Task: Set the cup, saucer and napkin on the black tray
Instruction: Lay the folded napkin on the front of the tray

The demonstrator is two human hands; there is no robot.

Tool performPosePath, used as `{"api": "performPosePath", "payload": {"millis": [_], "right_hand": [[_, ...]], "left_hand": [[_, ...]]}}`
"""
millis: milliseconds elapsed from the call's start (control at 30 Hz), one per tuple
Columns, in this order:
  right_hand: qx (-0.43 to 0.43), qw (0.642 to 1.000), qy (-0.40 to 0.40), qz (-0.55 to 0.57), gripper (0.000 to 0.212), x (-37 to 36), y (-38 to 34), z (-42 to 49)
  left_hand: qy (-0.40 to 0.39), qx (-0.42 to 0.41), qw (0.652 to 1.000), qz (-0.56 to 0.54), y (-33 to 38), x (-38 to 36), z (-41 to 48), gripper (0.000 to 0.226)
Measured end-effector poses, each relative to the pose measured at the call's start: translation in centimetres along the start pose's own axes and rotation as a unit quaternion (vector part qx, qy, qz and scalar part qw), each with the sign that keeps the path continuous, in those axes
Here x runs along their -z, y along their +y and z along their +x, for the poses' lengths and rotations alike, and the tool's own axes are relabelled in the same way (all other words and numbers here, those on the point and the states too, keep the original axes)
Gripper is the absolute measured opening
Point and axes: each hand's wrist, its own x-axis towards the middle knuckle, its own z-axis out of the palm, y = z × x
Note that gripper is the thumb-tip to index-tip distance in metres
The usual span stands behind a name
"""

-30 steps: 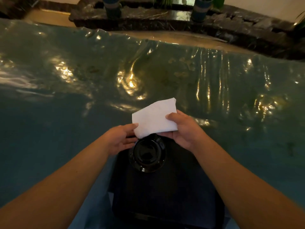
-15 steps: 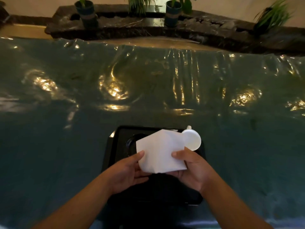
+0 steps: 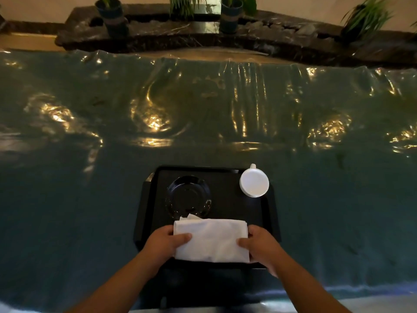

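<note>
Napkin placement on black tray (image 3: 146, 213)
Folded napkin (image 3: 211, 240) pinched at both ends by left hand (image 3: 165, 242) & right hand (image 3: 259, 245); far edge overlaps saucer (image 3: 188, 196), so uneven seating possible.

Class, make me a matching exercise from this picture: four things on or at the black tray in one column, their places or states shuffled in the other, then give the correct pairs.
Things
1. cup
2. saucer
3. napkin
4. tray

Places or states
A. dark, empty, left of tray centre
B. folded, held at both ends by the left hand and right hand
C. lies on the shiny table cover
D. white, far right corner of the tray

Pairs: 1-D, 2-A, 3-B, 4-C
</note>
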Motion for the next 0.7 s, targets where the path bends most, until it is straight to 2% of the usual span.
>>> {"api": "performPosePath", "payload": {"millis": [67,167,267,333,433,533,633,700], "right_hand": [[0.015,0.997,0.020,-0.072,0.025,0.0,0.2,0.6],[0.049,0.977,0.035,-0.204,0.019,0.3,0.4,1.1],[0.054,0.960,0.032,-0.271,0.022,0.7,0.6,1.3],[0.053,0.950,0.030,-0.306,0.028,0.9,0.7,1.4],[0.061,0.934,0.049,-0.348,0.023,1.2,0.9,1.4],[0.051,0.912,0.058,-0.403,0.012,1.3,0.9,1.5],[0.026,0.898,0.066,-0.434,0.025,1.0,1.2,1.8],[0.031,0.881,0.082,-0.464,0.027,0.7,0.9,1.5]], "left_hand": [[0.030,-0.008,0.998,0.048,-0.5,-0.2,0.2,0.018],[0.082,-0.014,0.989,0.120,-1.0,-0.2,0.5,0.030],[0.059,0.000,0.989,0.137,-1.2,-0.3,0.6,0.034],[0.031,-0.019,0.982,0.183,-1.1,-0.4,0.7,0.029],[0.045,-0.072,0.951,0.297,-0.7,-0.5,0.7,0.024],[0.081,-0.110,0.931,0.340,-0.3,-0.5,0.6,0.031],[0.082,-0.120,0.907,0.395,0.4,-0.4,0.5,0.032],[0.099,-0.149,0.872,0.456,0.7,-0.3,0.4,0.032]]}}
